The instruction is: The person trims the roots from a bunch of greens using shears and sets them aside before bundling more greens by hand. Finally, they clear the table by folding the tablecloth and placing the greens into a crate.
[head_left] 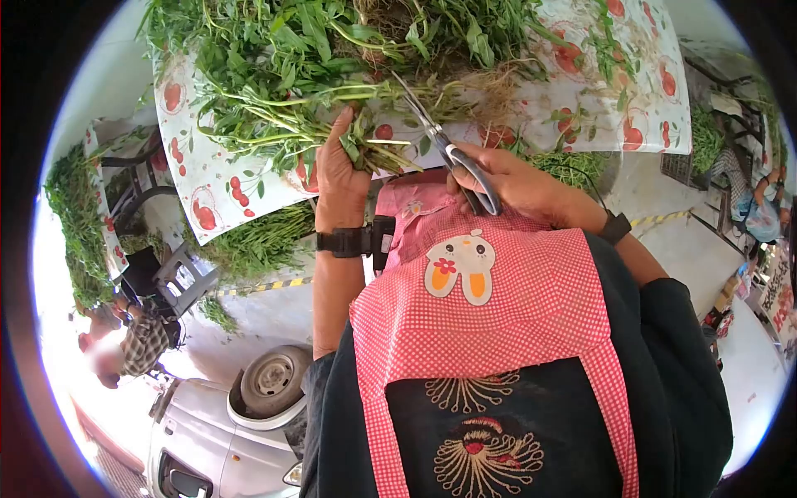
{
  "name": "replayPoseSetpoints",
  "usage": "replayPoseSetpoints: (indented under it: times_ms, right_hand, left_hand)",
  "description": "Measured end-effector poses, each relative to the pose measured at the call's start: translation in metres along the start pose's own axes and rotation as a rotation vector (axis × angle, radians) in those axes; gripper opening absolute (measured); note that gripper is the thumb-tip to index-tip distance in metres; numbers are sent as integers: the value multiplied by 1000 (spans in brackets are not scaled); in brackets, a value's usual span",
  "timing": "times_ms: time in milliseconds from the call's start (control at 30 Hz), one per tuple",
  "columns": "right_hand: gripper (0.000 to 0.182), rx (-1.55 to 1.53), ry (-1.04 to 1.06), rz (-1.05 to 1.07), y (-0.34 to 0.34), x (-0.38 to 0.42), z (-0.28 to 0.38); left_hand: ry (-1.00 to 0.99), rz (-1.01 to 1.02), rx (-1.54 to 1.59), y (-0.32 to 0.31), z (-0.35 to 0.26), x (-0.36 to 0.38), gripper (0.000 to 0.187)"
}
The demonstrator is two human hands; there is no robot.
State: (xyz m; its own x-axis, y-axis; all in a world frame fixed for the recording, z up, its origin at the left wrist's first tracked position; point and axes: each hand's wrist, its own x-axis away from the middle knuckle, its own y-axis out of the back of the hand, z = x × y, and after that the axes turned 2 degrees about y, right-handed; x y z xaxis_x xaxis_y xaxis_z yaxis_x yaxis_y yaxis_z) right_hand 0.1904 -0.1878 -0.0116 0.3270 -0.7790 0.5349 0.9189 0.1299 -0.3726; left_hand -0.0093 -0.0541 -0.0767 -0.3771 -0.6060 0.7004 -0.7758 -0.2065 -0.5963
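My left hand [341, 166] is closed round a bunch of leafy green stems [274, 124], whose cut ends point to the right. My right hand [506, 181] has its fingers in the handles of grey-and-black scissors [448, 149]. The scissor blades point up and left, just right of the bunch and over the table's near edge. A large heap of leafy plants [307, 37] lies beyond my hands, with thin roots [496, 91] showing at its right side.
The table has a white cloth with red fruit prints [656, 100]. More greens [257, 241] lie below its near edge. At the left are a grey stool [184, 278], a person in a checked shirt [145, 344] and a silver vehicle [203, 432]. Another person [768, 195] is at far right.
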Motion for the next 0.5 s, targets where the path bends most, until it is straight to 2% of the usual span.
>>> replayPoseSetpoints:
  times_ms: [67,133,233,267,300,367,400,500]
  right_hand:
    - [47,11,37,-35,-2,3,-1]
    - [52,-153,11,-51,-1,3,0]
    - [52,-132,80,-21,6,4,-2]
    - [52,-132,76,-25,5,6,-1]
    - [48,-120,26,-89,2,8,3]
    - [45,-99,-19,-151,0,11,6]
    - [40,-140,-38,-150,0,13,7]
    - [34,-244,-37,-175,-5,15,8]
  left_hand:
    - [-6,2,-42,-3,1,-3,24]
    - [-2,11,-68,-8,0,-4,23]
    - [-14,71,-26,-22,1,-10,22]
    - [-11,2,-48,-27,1,-7,20]
    - [-10,5,-45,-21,1,-8,20]
    - [41,204,-47,-6,0,-13,21]
    - [-17,135,-72,-14,5,-5,24]
    - [14,202,-9,-12,14,-4,27]
